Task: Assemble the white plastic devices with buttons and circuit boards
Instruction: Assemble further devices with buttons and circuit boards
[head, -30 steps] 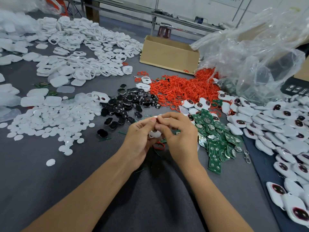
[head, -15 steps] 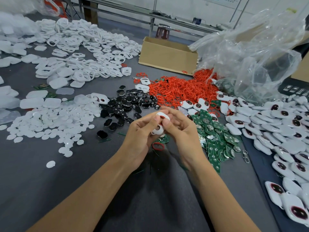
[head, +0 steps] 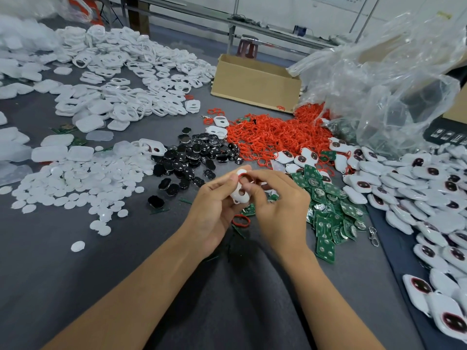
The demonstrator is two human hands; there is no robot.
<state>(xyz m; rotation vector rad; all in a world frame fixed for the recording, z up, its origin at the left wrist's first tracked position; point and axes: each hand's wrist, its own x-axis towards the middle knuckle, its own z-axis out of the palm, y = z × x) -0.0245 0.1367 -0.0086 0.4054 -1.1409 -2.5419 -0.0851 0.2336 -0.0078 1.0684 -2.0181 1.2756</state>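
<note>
Left hand (head: 214, 213): grip pinching white shell (head: 242, 194), held above worktop (head: 75, 286).
Right hand (head: 280, 210): grip pinching red ring (head: 243, 175) at shell's top.
Open room: bare worktop toward viewer; circuit boards (head: 328, 221) just right of hands.

Shell (head: 245, 197): white plastic, smooth, slight sheen noted. Black buttons (head: 197, 155): glossy, highlights recorded. Red rings (head: 273, 137): matt, rubbery look. Circuit boards (head: 328, 223): green, glossy, bright metal pads seen. Table cover (head: 75, 286): grey, matt, cloth-like. Box (head: 255, 84): plain brown cardboard. Bag (head: 391, 84): clear film, crinkled, shiny.
</note>
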